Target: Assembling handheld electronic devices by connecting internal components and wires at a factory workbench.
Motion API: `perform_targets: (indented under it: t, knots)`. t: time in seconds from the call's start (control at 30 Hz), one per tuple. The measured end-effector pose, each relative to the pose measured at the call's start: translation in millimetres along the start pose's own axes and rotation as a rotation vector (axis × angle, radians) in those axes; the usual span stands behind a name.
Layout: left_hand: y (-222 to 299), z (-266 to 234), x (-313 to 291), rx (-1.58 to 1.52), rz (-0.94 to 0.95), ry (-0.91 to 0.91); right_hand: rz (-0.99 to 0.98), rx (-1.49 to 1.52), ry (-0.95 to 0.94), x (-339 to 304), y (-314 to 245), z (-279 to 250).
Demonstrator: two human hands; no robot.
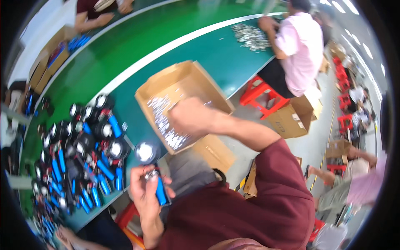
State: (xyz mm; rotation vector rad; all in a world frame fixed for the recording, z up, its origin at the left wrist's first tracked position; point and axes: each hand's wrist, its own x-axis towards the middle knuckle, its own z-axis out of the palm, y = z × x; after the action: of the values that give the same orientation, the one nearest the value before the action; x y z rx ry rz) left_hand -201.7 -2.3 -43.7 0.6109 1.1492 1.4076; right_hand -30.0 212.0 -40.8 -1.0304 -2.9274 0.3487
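My left hand (146, 193) is closed round a lamp assembly (161, 191). It has a round dark head with a bright white centre and a blue cylindrical battery below, and it is held just off the table edge. Inside an open cardboard box (214, 93), my right hand (189, 116) reaches down at a heap of small silvery parts (160, 110). Motion smears that hand, and its fingertips are hidden, so whether it grips any part cannot be made out.
Many similar lamp assemblies with blue batteries (102, 166) lie heaped on the green table (212, 46) at left. A co-worker in a pink shirt (302, 54) works by a silvery pile (252, 37). Red stool (262, 96) and floor carton (291, 118) stand at right.
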Motion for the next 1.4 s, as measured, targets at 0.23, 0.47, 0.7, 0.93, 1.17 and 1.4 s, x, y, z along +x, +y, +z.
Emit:
perform_targets:
  t: [0.23, 0.47, 0.7, 0.93, 1.17, 1.4]
  knots:
    - [6.6, 12.1, 18.6, -0.128, 0.011, -0.108, 0.143, 0.923, 0.379, -34.1, -20.1, -27.6]
    - [0.6, 16.9, 13.3, -0.165, 0.053, -0.084, -0.172, 0.822, 0.502, -54.0, -84.8, -7.1]
    - [-12.1, 10.6, 8.2, 0.043, 0.217, 0.062, -0.291, 0.367, 0.658, -66.2, -121.2, 9.2]
    - [-11.0, 5.4, 4.0, -0.014, 0.244, 0.152, -0.334, 0.390, 0.725, -55.6, -130.9, 27.7]
    - [-26.7, 4.2, 5.5, 0.137, 0.306, 0.167, -0.334, 0.226, 0.725, -56.9, -134.7, 20.1]
    - [-39.7, 12.3, 9.8, 0.160, 0.463, 0.220, -0.372, 0.319, 0.658, -63.7, -129.3, 22.9]
